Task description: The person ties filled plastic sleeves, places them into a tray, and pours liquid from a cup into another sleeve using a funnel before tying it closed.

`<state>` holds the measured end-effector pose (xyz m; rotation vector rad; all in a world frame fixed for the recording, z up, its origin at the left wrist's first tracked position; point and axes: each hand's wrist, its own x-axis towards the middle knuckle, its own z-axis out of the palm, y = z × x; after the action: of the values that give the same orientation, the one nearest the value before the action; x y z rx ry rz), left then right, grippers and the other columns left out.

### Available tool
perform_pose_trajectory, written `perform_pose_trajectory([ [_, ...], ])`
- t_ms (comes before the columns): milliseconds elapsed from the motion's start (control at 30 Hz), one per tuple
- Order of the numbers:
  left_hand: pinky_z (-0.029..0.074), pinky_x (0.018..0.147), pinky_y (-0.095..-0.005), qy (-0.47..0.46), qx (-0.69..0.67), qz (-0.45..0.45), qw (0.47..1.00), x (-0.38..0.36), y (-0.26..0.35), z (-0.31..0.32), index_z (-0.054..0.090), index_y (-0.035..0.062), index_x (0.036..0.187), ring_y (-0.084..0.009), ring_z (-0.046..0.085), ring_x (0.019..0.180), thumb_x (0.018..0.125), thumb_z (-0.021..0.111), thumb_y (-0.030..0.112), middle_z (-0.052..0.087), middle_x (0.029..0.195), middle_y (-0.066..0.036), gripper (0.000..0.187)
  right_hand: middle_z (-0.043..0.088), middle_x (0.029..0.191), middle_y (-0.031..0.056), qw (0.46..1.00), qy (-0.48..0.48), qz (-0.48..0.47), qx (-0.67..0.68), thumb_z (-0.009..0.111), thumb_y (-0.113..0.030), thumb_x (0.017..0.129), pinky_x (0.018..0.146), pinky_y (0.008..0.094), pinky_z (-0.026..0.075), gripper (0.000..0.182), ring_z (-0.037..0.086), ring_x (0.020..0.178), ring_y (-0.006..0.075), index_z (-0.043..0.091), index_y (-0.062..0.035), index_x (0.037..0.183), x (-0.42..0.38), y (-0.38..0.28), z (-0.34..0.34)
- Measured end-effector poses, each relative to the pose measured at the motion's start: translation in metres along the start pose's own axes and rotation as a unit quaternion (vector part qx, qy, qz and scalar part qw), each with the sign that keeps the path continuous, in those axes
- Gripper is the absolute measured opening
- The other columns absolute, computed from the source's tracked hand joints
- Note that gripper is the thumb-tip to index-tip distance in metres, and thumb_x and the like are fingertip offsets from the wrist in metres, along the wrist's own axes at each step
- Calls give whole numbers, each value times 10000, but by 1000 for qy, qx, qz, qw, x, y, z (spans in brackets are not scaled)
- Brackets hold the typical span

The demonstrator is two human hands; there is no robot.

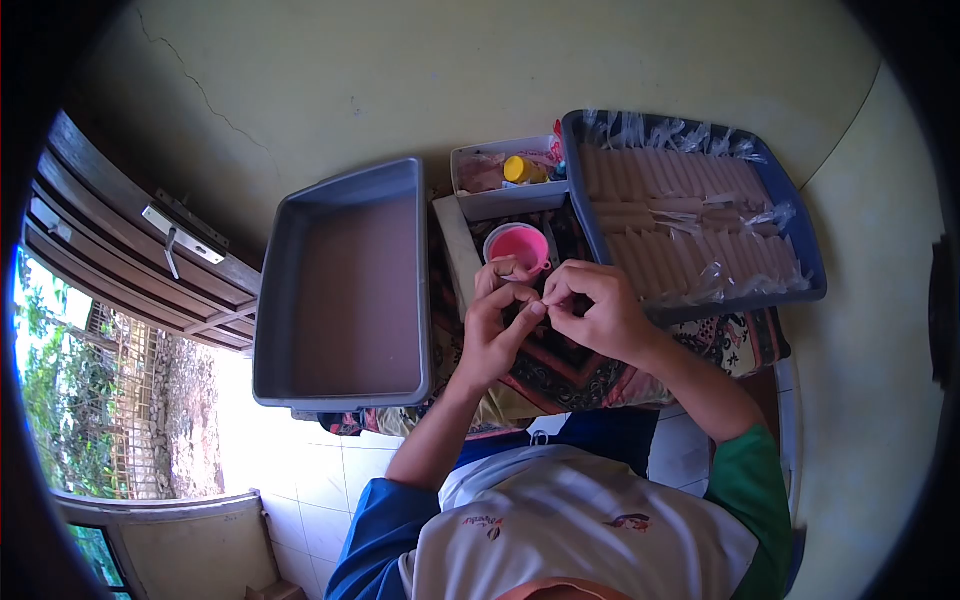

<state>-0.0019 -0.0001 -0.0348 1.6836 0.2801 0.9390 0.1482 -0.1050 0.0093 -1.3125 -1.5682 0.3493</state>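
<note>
I see a big grey tub [345, 285] made of smooth, matt plastic. The blue tray [800, 235] is plastic too, and the rolls [690, 225] in it sit in clear, shiny wrap. The little pink cup [520, 247] looks like glossy plastic. The patterned cloth [560, 375] under my hands is soft fabric. The window frame [130, 255] is dark wood.

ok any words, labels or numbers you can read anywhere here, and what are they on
Small print on the shirt chest: too blurred to read.
Emblem beside it on the shirt: too small to read.
Blue tray of wrapped sticks, grey tub, pink cup, yellow-capped item: no text visible.
</note>
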Motion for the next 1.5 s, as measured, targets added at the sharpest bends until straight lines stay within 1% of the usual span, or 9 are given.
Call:
perform_pose_trajectory([
  [233,328,1017,-405,-24,96,73,992,4,6,-4,663,13,840,-311,450,1181,797,717,119,521,1149,-136,126,609,885,27,921,-105,186,324,658,28,823,715,234,497,121,588,827,93,607,12,931,3,4,-16],
  [667,318,1015,-474,-4,273,170,947,5,15,-1,640,35,839,-347,450,1188,779,706,123,535,1076,-128,125,470,847,-27,955,-100,177,217,626,58,821,617,203,429,246,480,746,17,418,-68,861,5,2,-4],
  [833,328,994,-470,43,284,178,941,1,15,9,624,35,853,-339,477,1148,775,698,86,553,1037,-113,118,485,809,72,1000,7,28,11,598,73,796,645,264,429,220,493,696,130,426,-36,878,-3,0,11],
  [867,331,990,-464,57,283,182,940,0,16,10,621,35,856,-333,485,1131,775,696,74,557,1028,-108,118,526,782,130,999,32,1,-10,604,70,805,610,357,454,216,551,666,289,448,-33,914,-4,-3,13],
  [900,331,990,-464,57,283,180,940,0,17,12,621,35,856,-333,485,1131,775,696,74,557,1028,-108,118,526,782,130,999,31,3,-10,604,70,805,610,357,454,216,551,666,289,448,-33,914,-4,-2,15],
  [1100,358,954,-435,72,280,160,944,1,22,13,628,36,855,-312,483,1098,773,696,52,543,1049,-112,108,520,815,63,995,28,64,70,602,65,847,661,282,484,189,586,748,134,475,-24,955,-1,-6,4],
  [1167,362,947,-429,73,289,145,944,1,22,11,638,40,855,-306,475,1103,765,703,57,534,1056,-114,112,503,911,18,933,-32,155,322,601,51,872,759,236,463,177,506,868,56,466,-45,934,-1,-4,-2],
  [1400,337,950,-445,51,252,160,953,0,22,11,645,59,817,-315,491,1101,741,731,83,540,1043,-102,117,504,905,15,944,-23,156,291,610,87,827,770,231,470,213,516,884,54,463,-42,914,-5,-2,-2],
  [1500,346,937,-438,56,255,168,951,-1,20,15,647,57,802,-304,504,1084,727,736,75,554,1021,-96,118,530,853,38,989,-34,132,61,628,99,781,712,245,478,238,545,808,70,462,-35,886,-7,-7,-1],
])
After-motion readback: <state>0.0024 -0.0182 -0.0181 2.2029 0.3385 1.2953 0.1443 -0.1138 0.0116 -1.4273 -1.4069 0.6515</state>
